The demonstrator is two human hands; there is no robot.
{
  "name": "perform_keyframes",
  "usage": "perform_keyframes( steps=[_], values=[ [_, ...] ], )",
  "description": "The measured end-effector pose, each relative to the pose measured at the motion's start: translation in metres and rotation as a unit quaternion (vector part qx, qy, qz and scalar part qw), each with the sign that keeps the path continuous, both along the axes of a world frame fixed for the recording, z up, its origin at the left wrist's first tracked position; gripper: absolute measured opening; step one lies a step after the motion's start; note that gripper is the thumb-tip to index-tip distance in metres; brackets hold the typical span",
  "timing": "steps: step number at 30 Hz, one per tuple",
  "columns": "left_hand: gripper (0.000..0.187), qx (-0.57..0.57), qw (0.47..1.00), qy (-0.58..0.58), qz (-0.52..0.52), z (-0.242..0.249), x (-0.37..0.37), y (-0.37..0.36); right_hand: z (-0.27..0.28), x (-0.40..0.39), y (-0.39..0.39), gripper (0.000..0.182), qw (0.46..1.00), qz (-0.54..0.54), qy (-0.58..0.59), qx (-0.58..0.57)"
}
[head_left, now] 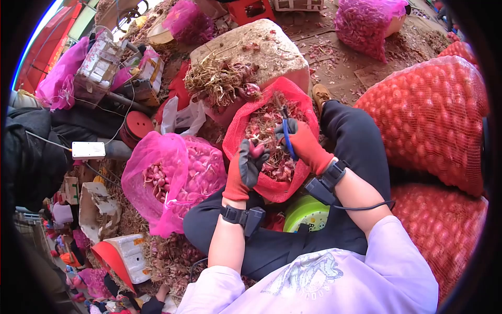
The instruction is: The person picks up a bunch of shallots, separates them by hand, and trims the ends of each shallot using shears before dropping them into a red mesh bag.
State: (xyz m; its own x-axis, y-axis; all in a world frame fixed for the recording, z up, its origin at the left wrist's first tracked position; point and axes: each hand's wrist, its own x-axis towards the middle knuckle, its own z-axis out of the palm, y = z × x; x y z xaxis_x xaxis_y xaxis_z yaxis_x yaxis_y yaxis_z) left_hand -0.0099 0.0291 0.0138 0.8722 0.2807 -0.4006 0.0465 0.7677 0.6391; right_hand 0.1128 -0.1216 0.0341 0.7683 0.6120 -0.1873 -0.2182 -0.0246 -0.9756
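Observation:
My left hand (247, 166), in a grey and red glove, is closed around a shallot (257, 150). In the same kind of glove, my right hand (306, 145) grips blue-handled scissors (287, 137), their dark blades pointing away from me and apart from the shallot. Both hands are over a red mesh bag (237, 125) that stands open between my legs, with dry skins and stalk trimmings (271, 125) inside. Left of it, a pink mesh bag (201, 165) holds many shallots. A bunch of shallots with dried stalks (222, 81) lies on the pale block (272, 49) ahead.
Large red mesh sacks (426, 115) full of bulbs crowd my right side. A bright green round container (308, 215) sits under my forearms. At left are another person's dark sleeve (31, 152), a white box with cables (88, 150) and a red round stool (138, 125).

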Motion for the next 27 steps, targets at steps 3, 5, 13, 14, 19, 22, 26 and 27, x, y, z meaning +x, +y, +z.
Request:
perform_keyframes(
  steps=[3,5,13,14,19,22,26,27],
  values=[
    [0.029,-0.009,0.999,-0.035,-0.024,0.005,0.006,-0.007,0.017,0.001,-0.002,0.015,0.997,-0.07,-0.013,-0.039],
    [0.029,0.067,0.996,-0.06,-0.028,-0.002,0.008,-0.009,0.012,0.0,-0.003,0.018,0.998,-0.015,0.062,0.013],
    [0.03,0.407,0.909,0.02,-0.084,0.008,-0.001,-0.025,-0.009,-0.019,0.007,0.011,0.987,0.054,0.123,0.094],
    [0.031,0.384,0.92,0.029,-0.078,0.008,0.0,-0.024,-0.008,-0.018,0.007,0.012,0.989,0.048,0.111,0.083],
    [0.033,0.242,0.965,0.072,-0.074,0.027,0.004,-0.022,-0.015,-0.012,0.007,0.018,0.98,0.054,0.17,0.084],
    [0.032,0.168,0.977,0.105,-0.085,0.017,0.002,-0.015,-0.013,-0.01,0.001,0.019,0.968,0.069,0.229,0.074],
    [0.024,0.21,0.973,0.006,-0.092,-0.022,-0.005,0.004,-0.004,-0.011,0.005,0.026,0.999,0.033,-0.015,0.029],
    [0.025,0.201,0.976,0.009,-0.089,-0.016,-0.005,0.002,-0.002,-0.012,0.006,0.029,0.991,-0.002,-0.135,0.009]
  ],
)
